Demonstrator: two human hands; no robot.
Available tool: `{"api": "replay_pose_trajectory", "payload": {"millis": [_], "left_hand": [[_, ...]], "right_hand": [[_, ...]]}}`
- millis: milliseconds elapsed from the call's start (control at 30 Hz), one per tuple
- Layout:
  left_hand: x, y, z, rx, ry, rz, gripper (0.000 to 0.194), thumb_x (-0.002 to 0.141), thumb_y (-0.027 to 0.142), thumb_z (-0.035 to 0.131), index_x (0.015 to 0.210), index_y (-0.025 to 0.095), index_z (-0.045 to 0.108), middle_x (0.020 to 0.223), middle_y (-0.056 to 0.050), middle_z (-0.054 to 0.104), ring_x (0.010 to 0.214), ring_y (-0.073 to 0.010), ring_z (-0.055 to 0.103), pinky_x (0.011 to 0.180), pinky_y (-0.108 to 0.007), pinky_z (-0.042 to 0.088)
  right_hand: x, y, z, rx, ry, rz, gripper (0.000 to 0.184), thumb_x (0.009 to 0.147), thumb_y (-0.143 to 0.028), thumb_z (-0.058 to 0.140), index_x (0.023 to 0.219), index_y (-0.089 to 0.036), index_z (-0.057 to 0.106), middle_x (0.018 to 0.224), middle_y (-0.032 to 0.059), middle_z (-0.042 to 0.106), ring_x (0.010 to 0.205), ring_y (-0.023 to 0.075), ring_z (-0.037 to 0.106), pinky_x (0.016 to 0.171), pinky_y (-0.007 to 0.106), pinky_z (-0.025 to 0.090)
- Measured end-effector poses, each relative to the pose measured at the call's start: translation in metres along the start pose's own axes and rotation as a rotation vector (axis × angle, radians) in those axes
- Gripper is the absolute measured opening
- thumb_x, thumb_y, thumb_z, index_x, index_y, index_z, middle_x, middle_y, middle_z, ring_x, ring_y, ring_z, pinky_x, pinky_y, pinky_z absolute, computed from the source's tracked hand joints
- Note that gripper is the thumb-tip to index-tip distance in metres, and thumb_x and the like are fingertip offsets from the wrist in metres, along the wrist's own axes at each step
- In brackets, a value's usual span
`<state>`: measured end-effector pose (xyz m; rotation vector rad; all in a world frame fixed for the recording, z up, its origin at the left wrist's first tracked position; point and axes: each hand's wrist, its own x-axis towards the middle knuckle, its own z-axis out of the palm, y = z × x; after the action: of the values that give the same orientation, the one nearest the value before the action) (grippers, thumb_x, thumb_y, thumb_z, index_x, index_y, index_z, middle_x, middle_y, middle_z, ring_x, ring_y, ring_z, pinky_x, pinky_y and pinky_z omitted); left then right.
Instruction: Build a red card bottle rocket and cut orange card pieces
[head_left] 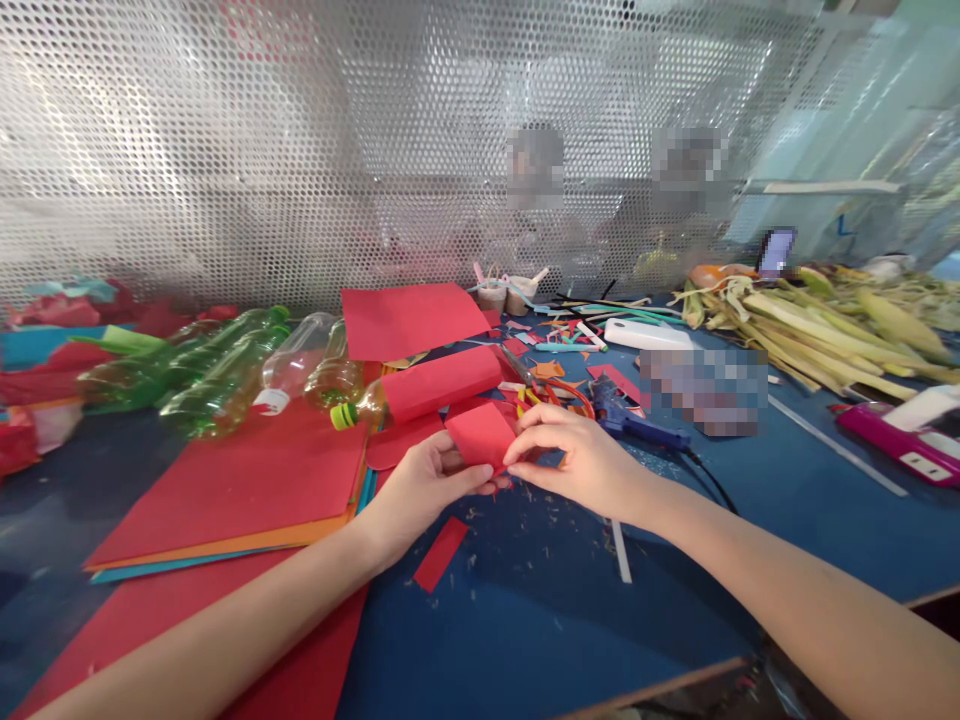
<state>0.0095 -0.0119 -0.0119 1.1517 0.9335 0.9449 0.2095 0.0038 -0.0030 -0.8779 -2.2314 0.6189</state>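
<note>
On the left, plastic bottles (225, 385) lie behind the paper stack (247, 480). Open room on the blue desk (540, 620) starts right of the red sheets and reaches the front edge, which angles up toward the right. One small red strip (440, 553) lies within it. At center, the left hand (420, 485) holds the red paper (480, 432) above the desk, thumb on the near side. The paper's face is turned up toward the person, upper corner pointing away; its outline is nearly square, so the long axis cannot be told. The right hand (562, 450) pinches the right side. Further right are the glue gun (645, 425), more open room and the power strip (892, 440).
</note>
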Motion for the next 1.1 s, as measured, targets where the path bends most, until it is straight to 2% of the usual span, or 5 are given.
{"api": "replay_pose_trajectory", "payload": {"millis": [267, 533, 867, 1100], "left_hand": [[-0.0017, 0.0019, 0.0035, 0.038, 0.038, -0.017, 0.033, 0.062, 0.022, 0.081, 0.092, 0.016, 0.069, 0.088, -0.006, 0.077, 0.081, -0.0201, 0.071, 0.081, -0.031, 0.054], [-0.0015, 0.0003, 0.0029, 0.026, 0.026, -0.005, 0.016, 0.066, 0.026, 0.079, 0.076, 0.016, 0.072, 0.076, -0.004, 0.077, 0.073, -0.0188, 0.072, 0.076, -0.03, 0.056], [-0.0029, 0.0039, 0.0019, 0.02, -0.008, -0.064, 0.025, 0.066, 0.028, 0.079, 0.086, 0.015, 0.073, 0.081, -0.007, 0.077, 0.077, -0.0202, 0.073, 0.074, -0.029, 0.057], [-0.0012, 0.0015, 0.001, 0.045, -0.021, -0.068, 0.028, 0.065, 0.028, 0.079, 0.09, 0.016, 0.073, 0.083, -0.007, 0.078, 0.078, -0.0191, 0.073, 0.072, -0.026, 0.057]], "right_hand": [[0.0003, 0.0011, 0.0022, -0.008, 0.035, -0.005, 0.007, 0.081, -0.015, 0.064, 0.077, -0.021, 0.067, 0.086, 0.0017, 0.057, 0.077, 0.0129, 0.06, 0.077, 0.028, 0.05], [0.0005, 0.0039, 0.0052, 0.18, 0.015, 0.036, 0.007, 0.083, -0.015, 0.06, 0.084, -0.021, 0.064, 0.089, 0.0024, 0.056, 0.075, 0.012, 0.061, 0.072, 0.026, 0.054], [0.0009, 0.0024, 0.0014, 0.048, 0.011, 0.01, 0.006, 0.083, -0.018, 0.063, 0.084, -0.022, 0.068, 0.087, 0.0021, 0.061, 0.079, 0.0141, 0.062, 0.076, 0.029, 0.051], [0.0014, 0.0009, 0.0014, 0.032, 0.005, 0.002, 0.007, 0.083, -0.018, 0.063, 0.081, -0.02, 0.069, 0.085, 0.0025, 0.064, 0.078, 0.0141, 0.062, 0.077, 0.028, 0.05]]}}
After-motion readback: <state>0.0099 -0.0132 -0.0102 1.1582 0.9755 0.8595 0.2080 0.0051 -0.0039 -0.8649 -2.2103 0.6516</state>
